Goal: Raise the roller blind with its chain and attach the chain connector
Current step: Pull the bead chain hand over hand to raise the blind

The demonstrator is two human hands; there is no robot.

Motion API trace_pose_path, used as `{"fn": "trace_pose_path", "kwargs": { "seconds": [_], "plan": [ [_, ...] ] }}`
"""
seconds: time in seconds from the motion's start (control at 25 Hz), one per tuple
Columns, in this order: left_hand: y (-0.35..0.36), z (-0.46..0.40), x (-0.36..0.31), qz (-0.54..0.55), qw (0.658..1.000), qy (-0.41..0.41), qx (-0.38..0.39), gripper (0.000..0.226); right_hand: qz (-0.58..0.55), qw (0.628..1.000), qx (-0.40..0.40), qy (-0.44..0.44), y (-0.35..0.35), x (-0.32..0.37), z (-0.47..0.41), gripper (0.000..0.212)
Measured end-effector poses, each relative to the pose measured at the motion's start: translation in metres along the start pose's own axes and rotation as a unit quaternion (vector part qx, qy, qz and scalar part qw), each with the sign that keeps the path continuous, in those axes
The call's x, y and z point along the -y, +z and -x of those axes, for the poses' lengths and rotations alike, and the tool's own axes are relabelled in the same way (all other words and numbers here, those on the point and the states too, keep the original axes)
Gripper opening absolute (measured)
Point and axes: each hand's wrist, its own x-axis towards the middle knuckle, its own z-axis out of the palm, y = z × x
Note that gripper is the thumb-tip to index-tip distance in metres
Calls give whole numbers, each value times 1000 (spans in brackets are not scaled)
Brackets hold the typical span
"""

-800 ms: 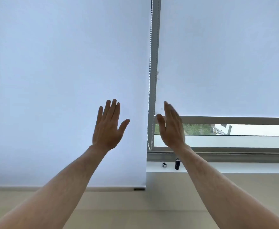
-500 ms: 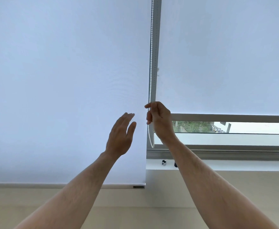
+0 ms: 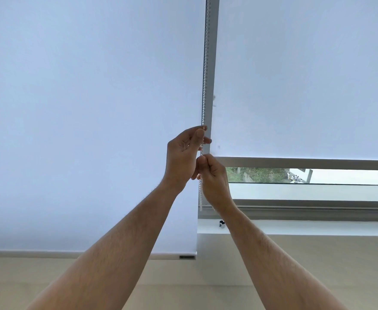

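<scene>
Two bare forearms reach up from the bottom corners of the head view and meet at the bead chain (image 3: 204, 86), which hangs down the narrow gap between two white blinds. The left hand (image 3: 183, 155) is the higher one, its fingers curled and its thumb and forefinger pinching the chain close to the right edge of the left roller blind (image 3: 89, 113). The right hand (image 3: 213, 175) sits just below it, touching or nearly touching the left, fingers curled in, thumb and forefinger pinching the same chain. Below the right hand the chain runs on downward as a loop whose bottom hangs level with the lower window frame (image 3: 318, 209). Above the hands it runs straight up alongside the grey vertical frame post (image 3: 212, 63) and out of the top of the view.

Behind the arms, the left roller blind is let down far, its bottom bar (image 3: 177, 256) hanging below the level of the white sill (image 3: 306, 227). On that sill, just beside the right forearm, stands a small dark and silver object (image 3: 222, 224), too small to identify. The right blind (image 3: 306, 74) sits higher, its bottom edge above a strip of glass through which greenery (image 3: 255, 174) and a pale building show. A beige wall (image 3: 318, 265) lies under the sill.
</scene>
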Motion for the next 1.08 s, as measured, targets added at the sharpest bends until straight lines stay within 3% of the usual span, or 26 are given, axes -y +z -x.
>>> {"fn": "trace_pose_path", "kwargs": {
  "seconds": [0.28, 0.52, 0.64, 0.76, 1.0, 1.08],
  "plan": [
    [-14, 22, 30, -42, 998, -49, -14, 14, 20, 995, 82, 56, -9, -26, 22, 30],
    [-15, 56, 60, -73, 996, -53, -5, 16, -71, 997, 3, 42, -25, 6, -17, 31],
    [-17, 72, 73, -94, 993, -74, -1, 18, -84, 996, 14, 4, -19, 40, -52, 35],
    [-17, 78, 78, -103, 991, -81, 5, 20, -108, 994, 21, -17, -10, 62, -74, 27],
    [-29, 74, 73, -121, 986, -60, 99, 6, -132, 991, -20, 9, 2, 53, -57, 30],
    [-36, 64, 65, -87, 991, -58, 81, 18, -125, 992, -24, 19, 3, 45, -45, 28]
  ]
}}
